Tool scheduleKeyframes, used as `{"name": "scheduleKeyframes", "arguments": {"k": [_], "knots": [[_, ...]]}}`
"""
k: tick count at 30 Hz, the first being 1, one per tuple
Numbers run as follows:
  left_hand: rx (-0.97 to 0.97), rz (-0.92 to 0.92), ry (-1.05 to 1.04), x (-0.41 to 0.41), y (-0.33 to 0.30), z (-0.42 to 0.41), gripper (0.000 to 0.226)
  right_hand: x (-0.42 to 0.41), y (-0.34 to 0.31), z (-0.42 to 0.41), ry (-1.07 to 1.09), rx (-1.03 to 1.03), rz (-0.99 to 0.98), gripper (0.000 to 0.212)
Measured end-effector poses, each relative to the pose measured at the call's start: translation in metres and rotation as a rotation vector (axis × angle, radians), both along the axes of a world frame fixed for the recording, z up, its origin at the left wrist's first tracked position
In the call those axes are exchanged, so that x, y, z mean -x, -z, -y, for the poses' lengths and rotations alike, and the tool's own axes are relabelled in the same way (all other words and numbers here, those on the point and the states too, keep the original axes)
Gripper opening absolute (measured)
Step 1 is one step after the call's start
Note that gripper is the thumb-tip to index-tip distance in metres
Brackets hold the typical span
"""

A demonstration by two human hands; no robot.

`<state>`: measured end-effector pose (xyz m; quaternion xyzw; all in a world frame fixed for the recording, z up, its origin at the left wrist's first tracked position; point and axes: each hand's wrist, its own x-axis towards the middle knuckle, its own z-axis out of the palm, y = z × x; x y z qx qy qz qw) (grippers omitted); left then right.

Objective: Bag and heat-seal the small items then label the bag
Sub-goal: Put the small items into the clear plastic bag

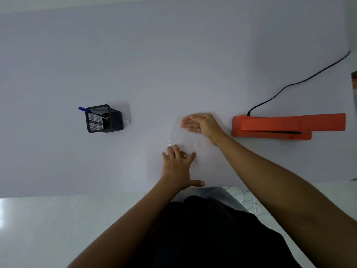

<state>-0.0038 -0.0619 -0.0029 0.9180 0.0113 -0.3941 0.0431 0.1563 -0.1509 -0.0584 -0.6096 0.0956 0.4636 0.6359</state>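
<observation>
Left hand point(178, 167) is laid flat and spread open on the near end of a clear plastic bag point(185, 135), with small brown items point(184, 155) seen between its fingers; whether they lie inside the bag cannot be told. Farther left, a black mesh pen holder point(103, 118) with a blue pen point(83, 109) is set well apart on the pale bench point(173, 64). Wide bare surface is left behind and to the left of the bag. The bag's long axis is run from the near edge away toward the wall, tilted slightly right. Its far end is pressed by the right hand point(201, 124), fingers extended and open. Farther right, an orange heat sealer point(287, 125) is placed lengthwise across the bench, its black cord point(297, 82) trailing toward the right edge.
</observation>
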Motion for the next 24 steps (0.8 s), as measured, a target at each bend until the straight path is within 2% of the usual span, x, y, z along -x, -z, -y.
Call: {"name": "scheduleKeyframes", "arguments": {"k": [5,10,16,21,24], "knots": [[0.002,0.0,0.002,-0.002,-0.001,0.0,0.116,-0.037,-0.002,-0.006,0.116,-0.002,0.071,0.035],[0.002,0.007,0.001,-0.001,0.002,0.001,0.116,-0.027,-0.009,-0.004,0.129,-0.008,0.095,0.034],[-0.009,0.025,0.012,0.002,0.006,0.002,0.115,0.037,-0.011,0.008,-0.12,0.016,0.006,0.037],[-0.011,0.019,0.009,0.003,0.009,0.001,0.114,0.053,-0.006,-0.003,-0.157,-0.013,-0.025,0.038],[-0.008,0.021,-0.003,0.003,0.007,0.002,0.113,0.033,-0.005,-0.014,-0.176,0.011,0.034,0.039]]}}
